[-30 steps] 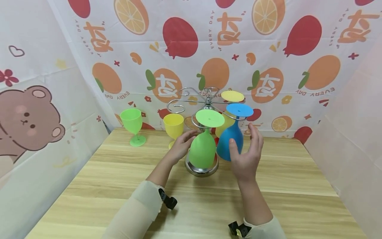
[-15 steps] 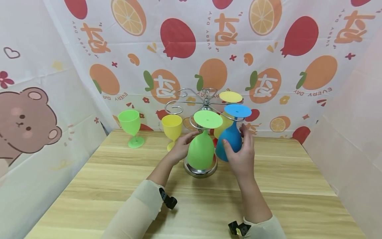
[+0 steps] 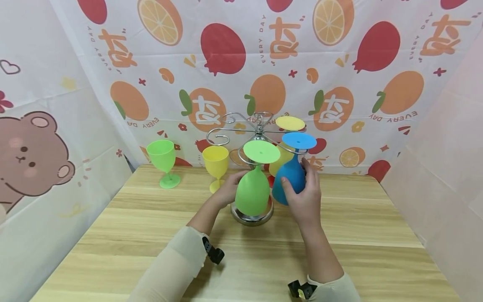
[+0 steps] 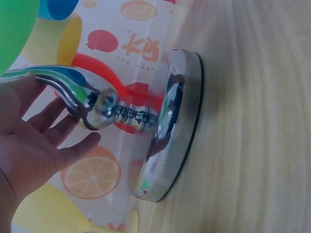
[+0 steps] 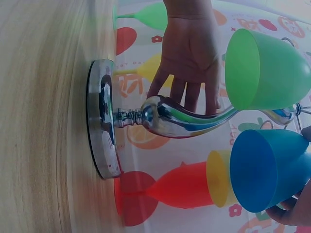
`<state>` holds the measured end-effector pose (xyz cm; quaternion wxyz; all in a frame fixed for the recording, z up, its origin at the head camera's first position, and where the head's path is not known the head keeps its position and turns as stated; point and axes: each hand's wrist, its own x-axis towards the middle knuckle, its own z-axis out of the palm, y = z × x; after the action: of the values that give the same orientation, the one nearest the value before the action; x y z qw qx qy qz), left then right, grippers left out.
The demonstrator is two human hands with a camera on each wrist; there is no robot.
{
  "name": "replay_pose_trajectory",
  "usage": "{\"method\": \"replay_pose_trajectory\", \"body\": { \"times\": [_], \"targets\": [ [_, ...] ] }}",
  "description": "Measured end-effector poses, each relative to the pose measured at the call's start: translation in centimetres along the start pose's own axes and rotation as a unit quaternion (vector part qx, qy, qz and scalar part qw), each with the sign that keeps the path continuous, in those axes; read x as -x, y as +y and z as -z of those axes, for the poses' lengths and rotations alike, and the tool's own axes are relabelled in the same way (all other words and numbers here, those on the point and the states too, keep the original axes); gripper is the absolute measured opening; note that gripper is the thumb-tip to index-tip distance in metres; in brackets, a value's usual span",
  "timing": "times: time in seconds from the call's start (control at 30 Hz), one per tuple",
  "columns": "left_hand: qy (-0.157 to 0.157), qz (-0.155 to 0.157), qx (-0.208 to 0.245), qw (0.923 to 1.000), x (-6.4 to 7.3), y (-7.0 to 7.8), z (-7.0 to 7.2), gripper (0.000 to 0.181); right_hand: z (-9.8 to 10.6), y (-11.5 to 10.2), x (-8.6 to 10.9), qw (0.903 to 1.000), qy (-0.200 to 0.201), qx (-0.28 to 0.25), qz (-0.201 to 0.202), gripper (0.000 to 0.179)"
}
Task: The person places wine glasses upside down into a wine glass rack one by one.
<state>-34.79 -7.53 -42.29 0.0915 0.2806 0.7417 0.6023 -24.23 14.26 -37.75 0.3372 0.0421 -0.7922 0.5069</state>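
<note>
My right hand (image 3: 307, 199) grips the bowl of a blue goblet (image 3: 288, 180), which hangs upside down by its foot from a wire arm of the chrome stemware rack (image 3: 250, 220). In the right wrist view its fingers (image 5: 286, 213) wrap the outside of the blue bowl. My left hand (image 3: 228, 191) reaches behind a green goblet (image 3: 253, 193) that hangs at the front. The left wrist view shows its spread, fairly straight fingers (image 4: 60, 131) against the rack's curved post (image 4: 97, 107). The left thumb is hidden.
A yellow goblet (image 3: 289, 123) hangs at the rack's back right. A red goblet (image 5: 180, 189) stands behind on the wooden table (image 3: 362, 251). Left of the rack stand an upright yellow goblet (image 3: 216, 161) and an upright green one (image 3: 162, 155). Fruit-print cloth (image 3: 260, 58) rises behind.
My right hand has moved leftward from beside the blue goblet and now grips its bowl. My left hand stays by the rack's post. The head view has shifted slightly.
</note>
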Motion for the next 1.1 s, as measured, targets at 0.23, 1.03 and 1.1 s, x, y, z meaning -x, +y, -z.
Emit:
{"method": "replay_pose_trajectory", "body": {
  "times": [0.23, 1.03, 1.1],
  "targets": [
    [-0.016, -0.03, -0.037, 0.9987, -0.9, 0.7, 0.2, 0.046, 0.1, 0.0, 0.0, 1.0, -0.003, -0.004, -0.005, 0.073],
    [-0.105, 0.016, 0.072, 0.9917, -2.5, 0.2, 0.6, 0.035, 0.0, -0.2, -0.1, 0.9998, -0.007, -0.012, -0.013, 0.071],
    [-0.101, 0.013, 0.074, 0.992, -2.6, 0.1, 0.5, 0.034, 0.0, -0.2, -0.2, 0.9998, -0.006, -0.013, -0.012, 0.071]
  ]
}}
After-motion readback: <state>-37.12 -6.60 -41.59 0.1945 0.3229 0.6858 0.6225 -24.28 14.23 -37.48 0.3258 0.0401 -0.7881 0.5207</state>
